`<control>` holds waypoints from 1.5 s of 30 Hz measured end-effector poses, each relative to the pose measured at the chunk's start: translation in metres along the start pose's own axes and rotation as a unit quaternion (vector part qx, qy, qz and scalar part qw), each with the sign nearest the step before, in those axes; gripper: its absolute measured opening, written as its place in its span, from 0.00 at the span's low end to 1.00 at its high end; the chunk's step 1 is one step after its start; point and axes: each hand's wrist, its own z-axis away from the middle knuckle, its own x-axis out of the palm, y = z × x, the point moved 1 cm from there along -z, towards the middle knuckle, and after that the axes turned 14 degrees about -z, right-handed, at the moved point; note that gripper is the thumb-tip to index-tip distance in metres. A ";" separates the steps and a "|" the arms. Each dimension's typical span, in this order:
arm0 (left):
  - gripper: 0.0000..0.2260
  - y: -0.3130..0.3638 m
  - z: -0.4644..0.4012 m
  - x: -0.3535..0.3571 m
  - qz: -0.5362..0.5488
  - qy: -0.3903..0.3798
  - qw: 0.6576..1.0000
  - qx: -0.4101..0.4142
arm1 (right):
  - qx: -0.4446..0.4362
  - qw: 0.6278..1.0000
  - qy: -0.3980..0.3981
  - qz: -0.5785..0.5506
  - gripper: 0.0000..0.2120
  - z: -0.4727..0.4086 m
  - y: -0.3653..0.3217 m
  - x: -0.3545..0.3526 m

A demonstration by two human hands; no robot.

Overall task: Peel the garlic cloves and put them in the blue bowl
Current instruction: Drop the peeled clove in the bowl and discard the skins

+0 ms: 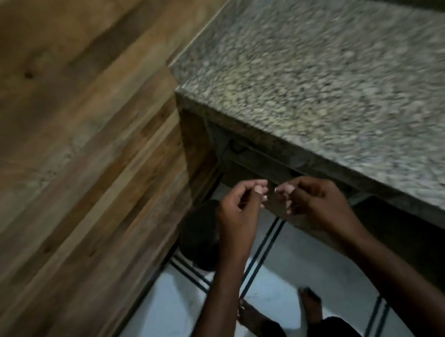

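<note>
In the head view, both hands are raised in front of the body, below the front edge of the speckled stone table (344, 77), over a pale tiled floor (159, 308). The left hand (237, 211) has its fingers curled with the thumb and fingertips drawn together; the right hand (314, 202) is curled the same way, its tips facing the left. A small pale fleck shows between the two sets of fingertips, perhaps a scrap of garlic skin (276, 190), but blur makes it too small to name with confidence. Whether either hand truly pinches a clove, I cannot tell.

Judging from the pose, the step in hand looks like stripping skin or shedding peel above a dark round container (200, 237) that stands on the floor just beside the left wrist. To do it well, the nails should catch the papery edge near the clove's root end and pull along its length, with the other hand steadying the clove firmly without crushing it, and loose skin should fall over the container, not the floor.

Much is hidden. No blue bowl and no garlic cloves appear anywhere; the stretch of table in view carries nothing I can make out. The dark container is half covered by the left forearm, so its contents are unseen. The whole picture is smeared by motion and dim. Bare feet (249, 317) show at the bottom.
</note>
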 end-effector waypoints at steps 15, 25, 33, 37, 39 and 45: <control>0.10 0.131 0.131 0.294 0.005 -0.159 0.983 0.095 | -0.065 0.929 0.295 0.215 0.11 0.187 0.003 -0.361; 0.08 0.158 0.139 0.463 -0.135 -0.227 0.960 0.093 | -0.040 0.896 0.405 0.177 0.11 0.234 0.013 -0.527; 0.10 0.175 0.068 0.529 -0.284 -0.192 0.915 0.212 | -0.022 0.896 0.389 0.214 0.07 0.165 0.008 -0.572; 0.14 0.175 0.032 0.550 -0.342 -0.180 0.884 0.264 | -0.011 0.900 0.365 0.237 0.05 0.118 0.001 -0.575; 0.13 0.172 0.019 0.555 -0.340 -0.157 0.883 0.282 | 0.002 0.902 0.356 0.245 0.05 0.097 0.003 -0.577; 0.14 0.160 -0.022 0.557 -0.378 -0.072 0.865 0.323 | 0.008 0.886 0.364 0.286 0.05 0.045 0.009 -0.582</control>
